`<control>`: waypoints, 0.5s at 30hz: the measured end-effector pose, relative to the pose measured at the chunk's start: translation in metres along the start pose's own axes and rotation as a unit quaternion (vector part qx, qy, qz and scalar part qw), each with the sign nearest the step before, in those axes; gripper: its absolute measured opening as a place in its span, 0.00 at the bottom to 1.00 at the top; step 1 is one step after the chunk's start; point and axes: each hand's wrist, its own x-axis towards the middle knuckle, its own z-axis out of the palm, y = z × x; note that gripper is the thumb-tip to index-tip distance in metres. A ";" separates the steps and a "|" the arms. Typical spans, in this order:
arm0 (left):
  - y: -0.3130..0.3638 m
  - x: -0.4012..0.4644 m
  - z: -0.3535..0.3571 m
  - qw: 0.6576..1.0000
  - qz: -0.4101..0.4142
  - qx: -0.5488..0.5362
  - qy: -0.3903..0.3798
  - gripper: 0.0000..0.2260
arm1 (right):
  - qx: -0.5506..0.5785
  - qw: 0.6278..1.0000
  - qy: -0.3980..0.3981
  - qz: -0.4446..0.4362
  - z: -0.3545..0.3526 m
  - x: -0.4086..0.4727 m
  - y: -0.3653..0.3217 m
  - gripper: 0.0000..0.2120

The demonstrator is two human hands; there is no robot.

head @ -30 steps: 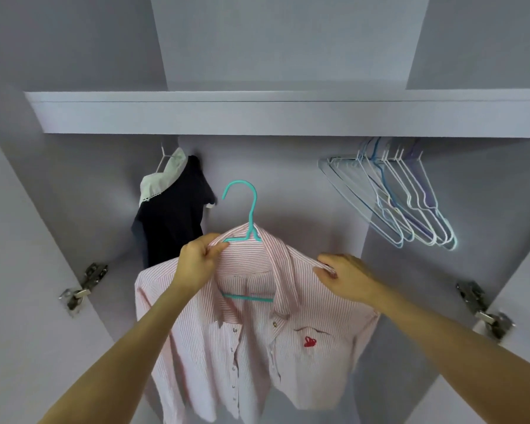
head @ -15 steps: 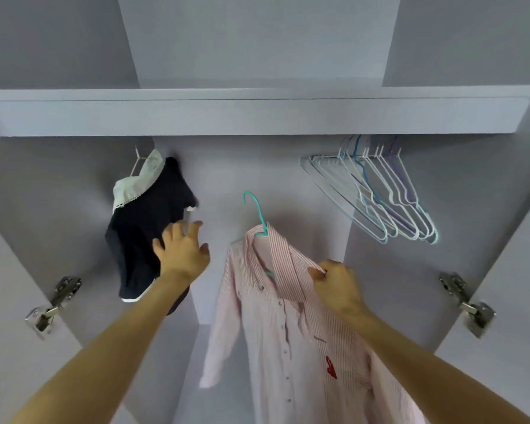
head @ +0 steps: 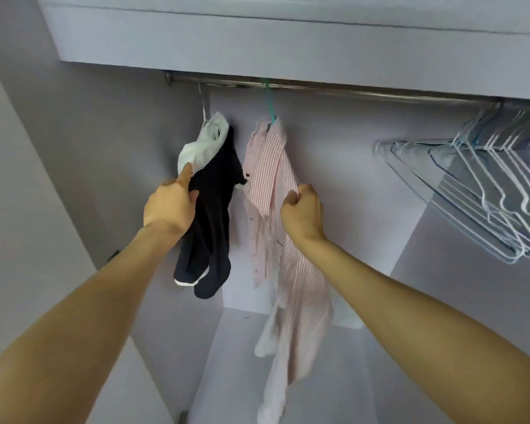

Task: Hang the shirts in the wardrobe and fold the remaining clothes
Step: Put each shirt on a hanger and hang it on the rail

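A pink striped shirt point(head: 273, 191) hangs from a teal hanger point(head: 270, 105), whose hook is over the metal wardrobe rail point(head: 349, 91). My right hand point(head: 302, 211) grips the shirt's right edge in a fist. To its left a dark navy shirt with a white collar point(head: 214, 191) hangs on a white hanger point(head: 203, 107). My left hand point(head: 172, 203) holds the navy shirt's left side, with the index finger stretched up to the white collar and the thumb on the dark cloth.
Several bare wire hangers point(head: 487, 185) hang bunched at the right end of the rail. A shelf board point(head: 288, 44) runs above the rail. The wardrobe's side walls stand close on both sides, and its floor point(head: 288, 377) lies below the shirts.
The teal hanger's hook went up onto the rail and the pink shirt now hangs there. My left hand moved onto the navy shirt. The view has moved closer and tilted up.
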 end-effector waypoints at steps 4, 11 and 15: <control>-0.004 0.009 0.007 0.999 0.008 -0.039 0.005 0.20 | 0.005 0.999 0.032 -0.008 0.036 0.018 -0.015 0.13; -0.008 0.010 0.012 0.997 -0.004 -0.060 0.040 0.14 | 0.051 0.993 -0.019 0.105 0.079 0.040 -0.048 0.13; -0.005 0.011 0.008 0.998 -0.008 -0.057 0.034 0.10 | 0.068 0.990 -0.058 0.113 0.093 0.033 -0.046 0.14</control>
